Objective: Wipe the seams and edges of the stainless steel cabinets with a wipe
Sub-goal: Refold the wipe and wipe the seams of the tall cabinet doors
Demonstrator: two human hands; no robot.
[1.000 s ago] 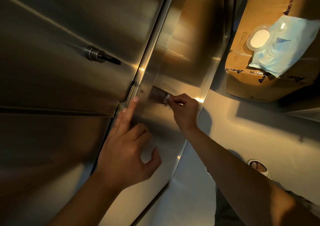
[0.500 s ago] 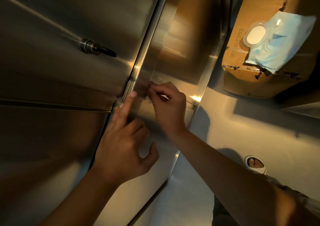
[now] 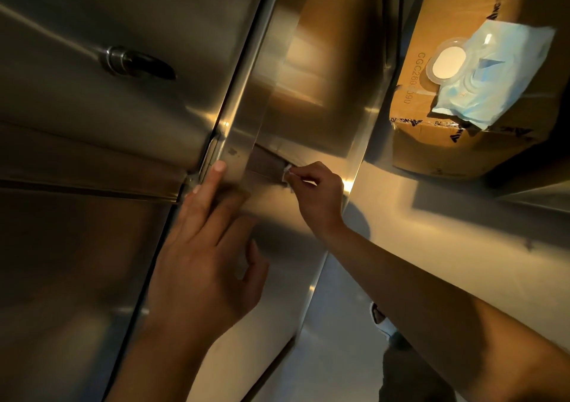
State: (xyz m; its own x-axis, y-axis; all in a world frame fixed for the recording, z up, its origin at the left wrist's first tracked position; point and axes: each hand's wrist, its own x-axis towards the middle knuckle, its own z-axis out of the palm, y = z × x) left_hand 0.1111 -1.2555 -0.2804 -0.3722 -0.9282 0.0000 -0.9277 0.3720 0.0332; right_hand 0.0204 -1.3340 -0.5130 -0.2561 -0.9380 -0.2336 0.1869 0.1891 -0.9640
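A stainless steel cabinet (image 3: 92, 247) fills the left, with a door knob (image 3: 135, 62) and a vertical edge strip (image 3: 246, 118) beside its side panel (image 3: 293, 216). My left hand (image 3: 200, 263) lies flat against that edge, index fingertip by the hinge (image 3: 212, 152). My right hand (image 3: 317, 192) pinches a small white wipe (image 3: 287, 172) against a horizontal seam on the side panel, next to a dark patch (image 3: 265, 162).
A cardboard box (image 3: 462, 118) stands at the upper right on the floor, with a blue wipe pack (image 3: 493, 71) on top. My shoe (image 3: 381, 318) shows on the pale floor (image 3: 462, 232) below the right forearm.
My right hand slid left along the seam to the cabinet edge, then back right to where it is now. My left hand's curled fingers have straightened against the edge.
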